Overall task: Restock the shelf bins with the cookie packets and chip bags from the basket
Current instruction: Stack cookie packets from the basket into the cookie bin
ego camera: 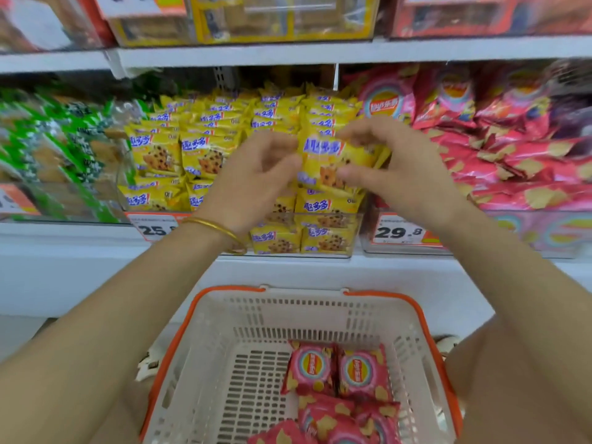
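At the bottom centre of the frame sits a white basket (256,315) with an orange rim, holding several red chip bags (362,371) piled in its right half. Above it two bare forearms reach up toward the shelf, the left wrist wearing a gold bangle (217,227). In the middle of the frame the right hand (400,168) pinches a yellow cookie packet (333,158), fingers on its top edge and thumb under it, tilted just in front of the stocked packets. The left hand (253,177) has its fingers curled at the packet's left edge; through the blur I cannot tell whether it grips it. Behind the hands a clear shelf bin (355,232) is packed with rows of matching yellow cookie packets (160,155). Orange price tags (398,232) hang on the shelf front. Pink chip bags (480,155) fill the bin at the right, green packets (48,139) the left one. Across the top, the upper shelf carries yellow and red boxes (256,17).
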The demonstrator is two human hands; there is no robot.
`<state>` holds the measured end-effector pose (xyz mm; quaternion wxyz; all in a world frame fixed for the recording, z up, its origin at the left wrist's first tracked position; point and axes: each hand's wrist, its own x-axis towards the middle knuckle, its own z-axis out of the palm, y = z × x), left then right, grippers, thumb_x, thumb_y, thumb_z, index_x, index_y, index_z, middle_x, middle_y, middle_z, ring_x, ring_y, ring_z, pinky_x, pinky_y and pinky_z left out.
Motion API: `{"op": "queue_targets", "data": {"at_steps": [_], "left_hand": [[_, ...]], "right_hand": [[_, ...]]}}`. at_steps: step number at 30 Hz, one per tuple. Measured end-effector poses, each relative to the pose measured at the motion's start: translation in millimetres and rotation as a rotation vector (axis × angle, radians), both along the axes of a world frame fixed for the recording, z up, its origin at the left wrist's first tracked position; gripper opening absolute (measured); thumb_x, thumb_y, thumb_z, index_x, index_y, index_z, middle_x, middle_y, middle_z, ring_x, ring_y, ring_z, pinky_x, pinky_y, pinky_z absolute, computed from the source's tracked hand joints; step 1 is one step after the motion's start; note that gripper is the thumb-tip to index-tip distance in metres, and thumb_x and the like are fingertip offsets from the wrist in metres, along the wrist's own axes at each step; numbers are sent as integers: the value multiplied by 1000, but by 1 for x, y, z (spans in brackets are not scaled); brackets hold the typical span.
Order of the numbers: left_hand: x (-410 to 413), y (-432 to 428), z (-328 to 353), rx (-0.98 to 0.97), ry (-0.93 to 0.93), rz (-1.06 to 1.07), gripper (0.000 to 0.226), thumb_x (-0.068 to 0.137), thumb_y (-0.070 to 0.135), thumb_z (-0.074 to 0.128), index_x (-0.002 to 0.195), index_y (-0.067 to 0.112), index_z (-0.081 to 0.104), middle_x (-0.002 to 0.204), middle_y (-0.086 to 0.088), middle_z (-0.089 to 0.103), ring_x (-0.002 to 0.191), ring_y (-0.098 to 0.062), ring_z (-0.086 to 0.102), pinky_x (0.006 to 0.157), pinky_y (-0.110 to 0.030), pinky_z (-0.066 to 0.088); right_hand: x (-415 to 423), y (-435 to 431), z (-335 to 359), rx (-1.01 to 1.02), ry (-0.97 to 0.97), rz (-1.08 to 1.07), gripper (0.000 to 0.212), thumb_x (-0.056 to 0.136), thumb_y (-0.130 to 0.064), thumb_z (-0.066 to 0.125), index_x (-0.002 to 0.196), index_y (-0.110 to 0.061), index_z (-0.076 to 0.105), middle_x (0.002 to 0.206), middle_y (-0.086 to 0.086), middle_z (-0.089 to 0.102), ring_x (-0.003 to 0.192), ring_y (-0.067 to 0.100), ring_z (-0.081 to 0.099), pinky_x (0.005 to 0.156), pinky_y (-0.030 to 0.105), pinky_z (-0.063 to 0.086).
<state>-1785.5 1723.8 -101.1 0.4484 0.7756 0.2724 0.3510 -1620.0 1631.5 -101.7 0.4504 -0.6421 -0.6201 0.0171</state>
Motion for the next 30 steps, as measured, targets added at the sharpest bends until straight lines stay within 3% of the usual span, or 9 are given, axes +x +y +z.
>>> {"op": "queue_targets", "data": {"at_steps": [3,5,7,10,15,19,23,30], "left_hand": [[7,17,-5,585,190,242,33,94,12,53,126,9,50,128,-7,49,121,-16,45,98,-16,34],[11,29,-14,846,367,233,45,92,10,53,135,4,44,143,-15,40,135,-28,33,112,-28,21],[16,38,-24,951,492,194,53,91,12,52,140,0,38,148,-20,35,139,-36,28,117,-42,19],[22,44,-30,972,570,178,59,90,25,40,143,-1,34,147,-22,36,138,-37,31,116,-48,22],[19,50,-35,954,566,171,59,92,25,41,145,2,32,149,-19,35,140,-33,28,118,-42,17],[20,52,-34,942,584,124,60,90,27,39,144,3,32,149,-18,35,141,-32,27,118,-42,17],[13,48,-32,933,487,140,57,89,21,45,143,4,35,148,-16,36,140,-30,28,118,-38,17],[-30,7,-52,989,235,115,40,88,5,50,127,-2,53,142,-16,44,129,-31,43,111,-38,31]], "right_hand": [[15,19,16,4,-142,-118,37,79,-16,73,114,-15,61,103,-10,52,99,8,49,78,11,32],[20,33,13,-46,-226,-143,36,80,-16,71,115,-15,61,108,-4,54,103,12,50,80,16,31],[21,44,7,-80,-278,-157,37,82,-17,70,117,-15,60,116,3,57,110,17,50,87,20,32],[20,48,-1,-104,-310,-164,37,83,-15,70,118,-13,60,121,8,51,114,21,49,94,25,34],[26,45,-5,-104,-510,-272,37,81,-26,72,116,-17,63,114,9,51,109,31,47,91,45,41],[22,47,-5,-125,-537,-247,37,85,-25,67,121,-17,61,115,8,51,110,29,45,91,42,39],[24,38,-9,-54,-523,-272,44,82,-25,70,124,-17,60,114,9,53,109,32,46,89,42,39],[1,9,-19,257,-433,-213,21,77,-11,66,98,-9,67,96,11,58,93,30,55,80,30,38]]}}
